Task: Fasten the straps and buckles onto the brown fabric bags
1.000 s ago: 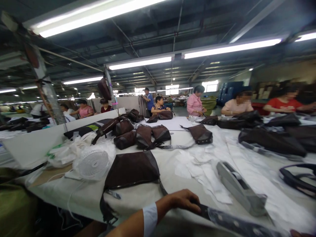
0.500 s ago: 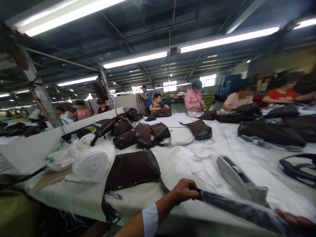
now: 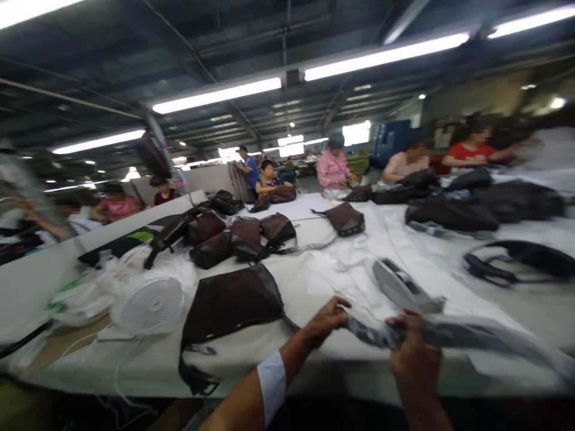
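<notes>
- Head view, hands: the left hand (image 3: 326, 322), with a white cuff (image 3: 271, 378) at the wrist, is closed on the near end of a strap (image 3: 453, 333) wrapped in clear plastic. The right hand (image 3: 415, 353) is curled around the same strap just beside it, so the 2 hands are close together.
- Strap: it is grey and dark under the plastic, and runs to the right, low over the front of the table (image 3: 341, 372), off the edge of the view.
- Nearest things: a grey tape dispenser (image 3: 402, 286) lies just past the hands, on white paper sheets (image 3: 335, 278). A brown bag (image 3: 229, 311) lies flat to the left of the left hand, with its strap hanging over the table edge.
- Further left: a white fan (image 3: 150, 305) sits beside plastic bags (image 3: 81, 302).
- Further along the table: a group of 5 brown bags (image 3: 227, 236) lies together, with another bag (image 3: 345, 219) to their right. A black strap loop (image 3: 516, 260) and larger dark bags (image 3: 451, 214) lie to the right.
- Beyond the table: co-workers sit or stand at work, including one in a pink shirt (image 3: 332, 169) and one in a red shirt (image 3: 471, 152), under long ceiling lights (image 3: 218, 94).
</notes>
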Motion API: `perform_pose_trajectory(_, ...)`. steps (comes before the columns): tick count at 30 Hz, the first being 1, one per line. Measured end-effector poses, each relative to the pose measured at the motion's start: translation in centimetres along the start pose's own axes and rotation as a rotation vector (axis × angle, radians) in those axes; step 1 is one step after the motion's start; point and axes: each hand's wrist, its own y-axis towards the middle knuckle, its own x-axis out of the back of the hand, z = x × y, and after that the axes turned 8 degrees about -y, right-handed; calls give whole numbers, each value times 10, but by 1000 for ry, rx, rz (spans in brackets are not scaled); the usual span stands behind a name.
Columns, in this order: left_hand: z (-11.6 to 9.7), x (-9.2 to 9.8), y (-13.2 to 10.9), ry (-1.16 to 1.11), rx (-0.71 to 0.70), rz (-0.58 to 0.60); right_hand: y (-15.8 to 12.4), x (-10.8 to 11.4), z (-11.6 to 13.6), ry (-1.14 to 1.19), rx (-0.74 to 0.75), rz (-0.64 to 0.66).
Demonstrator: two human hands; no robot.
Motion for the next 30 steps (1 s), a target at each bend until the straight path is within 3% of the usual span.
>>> perform_pose_trajectory(1,-5,1,-3,25,-20,-27,-3,-7,-2,154,-65,-37)
perform_pose_trajectory(3,-17,7,-8,82,-15,-64,2,-13,-8,205,-93,-165)
perform_pose_trajectory(5,-27,18,-13,187,54,46,15,-11,-10,365,-99,-232)
perform_pose_trajectory(9,-26,26,-22,359,147,228,32,0,-1,615,-66,-189)
perform_pose_trajectory(13,-1,10,-19,272,81,135,23,-8,2,542,-72,-201)
perform_pose_trajectory(17,15,-1,-10,244,48,93,8,-24,-21,308,-47,-255)
perform_pose_trajectory(20,4,8,-10,372,38,89,3,-19,-38,277,-86,-324)
perform_pose_trajectory(23,-22,11,-15,600,-39,148,6,-4,-41,456,-189,-314)
perform_pose_trajectory(26,-38,-14,-14,773,-178,278,5,2,-30,552,-194,-222)
perform_pose_trajectory(30,-20,-60,2,736,-130,379,-5,6,-15,376,-43,-112)
